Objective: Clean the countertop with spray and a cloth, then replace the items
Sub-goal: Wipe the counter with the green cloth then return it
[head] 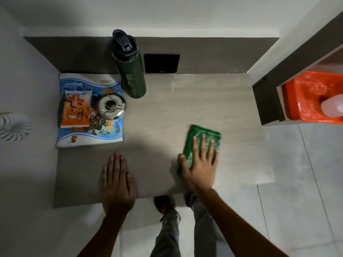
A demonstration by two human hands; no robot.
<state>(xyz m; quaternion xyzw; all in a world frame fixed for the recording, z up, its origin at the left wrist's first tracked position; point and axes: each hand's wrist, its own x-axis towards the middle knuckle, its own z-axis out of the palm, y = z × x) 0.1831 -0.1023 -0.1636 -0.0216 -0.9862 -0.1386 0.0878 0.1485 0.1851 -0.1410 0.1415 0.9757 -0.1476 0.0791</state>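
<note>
A folded green cloth (198, 135) lies on the grey countertop (176, 101), right of centre. My right hand (201, 164) presses flat on the cloth, fingers spread. My left hand (117, 184) rests palm down on the bare countertop near its front edge, holding nothing. At the back left a blue printed book (89, 134) carries an orange wipes packet (76, 110) and a round steel ashtray (111, 106). A dark green bottle (132, 75) with a black cap stands behind them. The clear spray bottle (333, 106) shows at the right edge.
An orange tub (306, 93) sits on a shelf at the right, beside a dark cabinet edge. A black wall socket plate (161, 63) is on the back panel. A white ribbed object (13, 125) is at the far left. My legs and tiled floor are below.
</note>
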